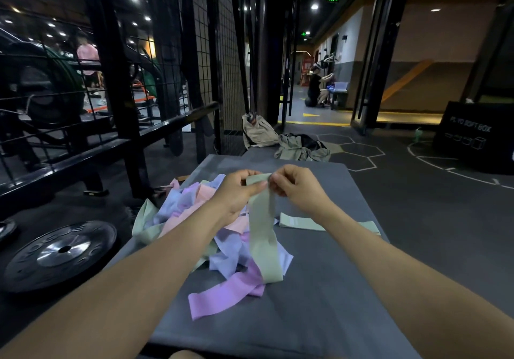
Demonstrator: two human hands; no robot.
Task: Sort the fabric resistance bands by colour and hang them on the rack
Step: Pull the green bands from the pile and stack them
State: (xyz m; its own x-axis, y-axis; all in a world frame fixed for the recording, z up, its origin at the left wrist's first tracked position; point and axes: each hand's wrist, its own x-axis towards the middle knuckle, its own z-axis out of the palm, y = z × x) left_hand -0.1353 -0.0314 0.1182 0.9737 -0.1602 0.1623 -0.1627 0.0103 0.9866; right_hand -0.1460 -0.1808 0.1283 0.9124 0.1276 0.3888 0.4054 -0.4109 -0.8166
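Note:
A sage-green fabric band [262,236] hangs from both my hands above a grey mat [319,303]. My left hand [239,191] pinches its top edge on the left. My right hand [297,187] pinches the same edge on the right. Its lower end rests on a jumbled pile of bands [205,219] in pink, lilac-blue, purple and green. A purple band [222,294] trails out of the pile toward me. Another green band [303,223] lies flat by itself on the mat to the right, partly hidden by my right forearm.
A black metal rack with wire mesh [155,80] stands to the left and behind the mat. A weight plate [62,250] lies on the floor at left. Bags and clothing [292,143] sit beyond the mat. A black soft box [472,136] stands at right.

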